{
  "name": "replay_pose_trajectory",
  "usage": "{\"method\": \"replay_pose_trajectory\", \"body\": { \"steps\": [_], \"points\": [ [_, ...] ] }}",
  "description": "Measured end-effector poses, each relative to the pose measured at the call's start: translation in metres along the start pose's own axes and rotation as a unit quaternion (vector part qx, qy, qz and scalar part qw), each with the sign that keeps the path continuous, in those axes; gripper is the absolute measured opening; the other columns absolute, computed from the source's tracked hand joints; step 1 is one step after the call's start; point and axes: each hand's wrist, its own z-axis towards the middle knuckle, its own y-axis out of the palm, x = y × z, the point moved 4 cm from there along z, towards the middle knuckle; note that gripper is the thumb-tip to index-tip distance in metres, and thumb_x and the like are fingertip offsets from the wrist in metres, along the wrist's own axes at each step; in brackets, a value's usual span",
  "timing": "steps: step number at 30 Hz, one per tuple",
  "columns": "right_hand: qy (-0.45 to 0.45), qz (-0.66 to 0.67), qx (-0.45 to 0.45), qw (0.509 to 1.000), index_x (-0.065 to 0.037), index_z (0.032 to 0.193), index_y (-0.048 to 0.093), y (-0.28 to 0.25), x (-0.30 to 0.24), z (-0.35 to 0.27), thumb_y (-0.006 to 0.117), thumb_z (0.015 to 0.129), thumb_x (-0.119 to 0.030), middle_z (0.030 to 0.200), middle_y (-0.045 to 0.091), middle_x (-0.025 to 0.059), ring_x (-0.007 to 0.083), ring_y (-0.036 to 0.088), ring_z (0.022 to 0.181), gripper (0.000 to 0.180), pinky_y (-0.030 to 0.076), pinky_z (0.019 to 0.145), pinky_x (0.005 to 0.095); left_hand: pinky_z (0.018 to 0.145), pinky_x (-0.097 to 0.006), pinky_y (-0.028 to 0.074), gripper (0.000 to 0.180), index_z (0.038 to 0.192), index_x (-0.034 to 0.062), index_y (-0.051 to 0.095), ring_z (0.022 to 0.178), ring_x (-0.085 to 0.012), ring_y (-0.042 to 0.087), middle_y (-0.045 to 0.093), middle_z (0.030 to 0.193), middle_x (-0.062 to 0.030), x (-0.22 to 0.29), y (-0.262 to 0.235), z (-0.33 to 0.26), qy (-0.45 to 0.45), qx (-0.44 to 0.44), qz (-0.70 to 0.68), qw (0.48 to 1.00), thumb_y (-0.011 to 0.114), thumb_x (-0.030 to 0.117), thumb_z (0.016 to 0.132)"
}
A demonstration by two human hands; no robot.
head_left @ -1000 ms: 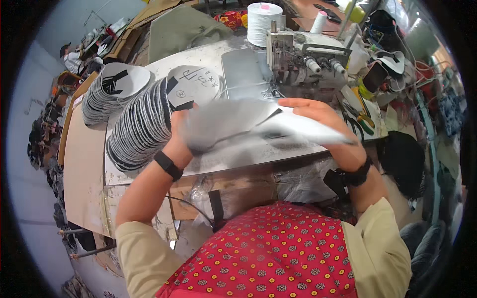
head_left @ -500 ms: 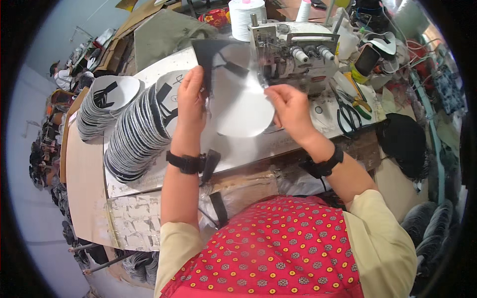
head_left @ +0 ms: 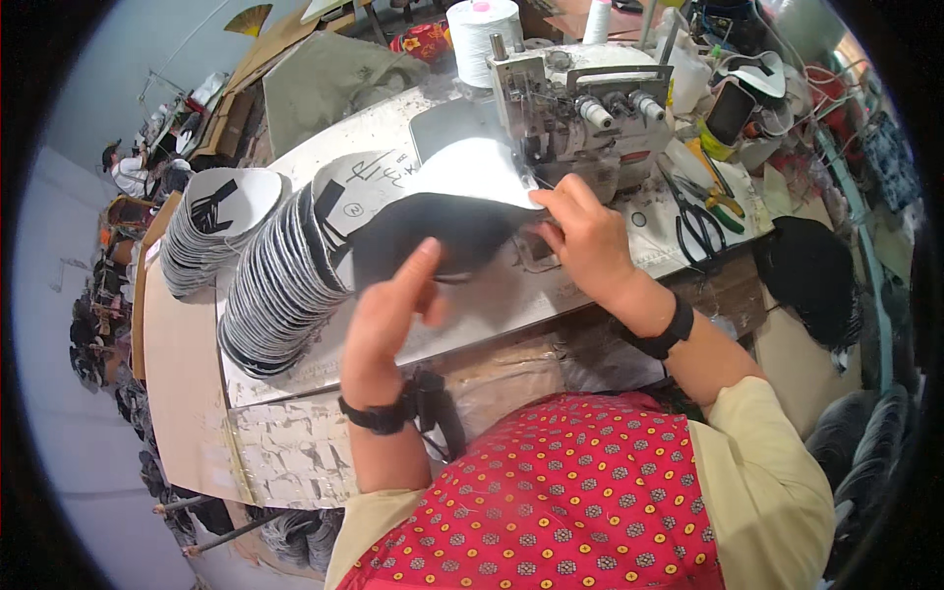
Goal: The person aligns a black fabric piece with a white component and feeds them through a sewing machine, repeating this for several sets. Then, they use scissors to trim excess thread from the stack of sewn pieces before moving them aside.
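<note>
Pinched between the thumb and fingers of my right hand (head_left: 588, 231) is the corner of a thin white rounded panel (head_left: 472, 169), beside the sewing machine (head_left: 580, 118). A black fabric piece (head_left: 423, 228) lies along the panel's near edge; whether the two are joined, I cannot tell. My left hand (head_left: 388, 320), slightly blurred, has its index finger stretched over the black fabric and its thumb apart. Left of it lean two stacks of white-and-black rounded panels, the nearer stack (head_left: 280, 285) and the farther stack (head_left: 221, 231).
Black-handled scissors (head_left: 700, 236) and green-and-yellow snips (head_left: 726, 202) lie right of the machine. A white thread cone (head_left: 484, 39) stands behind it. Grey-green cloth (head_left: 334, 88) covers the back left. A black fabric pile (head_left: 806, 280) rests at the right.
The white panel has shifted away from me, and the black fabric now covers its near side. My left hand has come down toward me, off the panel's left edge. My right hand still pinches the corner.
</note>
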Motion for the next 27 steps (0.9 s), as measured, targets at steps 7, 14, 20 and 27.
{"method": "replay_pose_trajectory", "body": {
  "steps": [7, 14, 20, 27],
  "points": [
    [0.088, 0.324, -0.106, 0.936, -0.002, 0.097, 0.065, -0.005, -0.001, 0.015, 0.071, 0.083, 0.002, 0.082, 0.062, 0.0056, 0.0141, 0.062, 0.062, 0.015, 0.048, 0.054, 0.0287, 0.076, -0.031, 0.052, 0.03, 0.121, -0.0013, 0.06, 0.091, -0.0171, 0.065, 0.071, 0.099, -0.0086, 0.016, 0.043, 0.018, 0.357, -0.102, 0.212, 0.904, 0.047, -0.006, 0.094],
    [0.096, 0.359, -0.103, 0.923, 0.001, 0.1, 0.066, -0.032, -0.018, 0.01, 0.068, 0.089, 0.002, 0.077, 0.067, 0.0027, 0.0056, 0.057, 0.053, 0.011, 0.044, 0.047, 0.0231, 0.063, -0.026, 0.05, 0.028, 0.112, -0.0003, 0.062, 0.088, -0.0131, 0.066, 0.069, 0.093, -0.0086, 0.016, 0.031, 0.032, 0.228, -0.084, 0.078, 0.967, 0.054, -0.009, 0.086],
    [0.022, 0.181, -0.03, 0.983, -0.002, 0.095, 0.062, -0.006, -0.018, 0.019, 0.07, 0.083, -0.001, 0.077, 0.061, 0.0213, 0.0394, 0.063, 0.068, 0.014, 0.048, 0.055, 0.0402, 0.089, -0.036, 0.048, 0.06, 0.122, 0.0011, 0.053, 0.097, -0.0268, 0.059, 0.057, 0.111, -0.015, 0.055, 0.031, 0.03, 0.553, 0.259, 0.312, 0.728, 0.07, -0.009, 0.066],
    [0.145, 0.325, -0.067, 0.932, -0.003, 0.099, 0.065, 0.001, 0.012, -0.005, 0.075, 0.078, -0.004, 0.075, 0.066, 0.0154, 0.0248, 0.068, 0.063, 0.023, 0.049, 0.057, 0.0318, 0.082, -0.027, 0.051, 0.054, 0.127, -0.0029, 0.052, 0.094, -0.0116, 0.062, 0.065, 0.11, -0.007, 0.049, 0.053, 0.063, 0.33, -0.087, 0.07, 0.938, 0.069, -0.008, 0.077]
  ]
}}
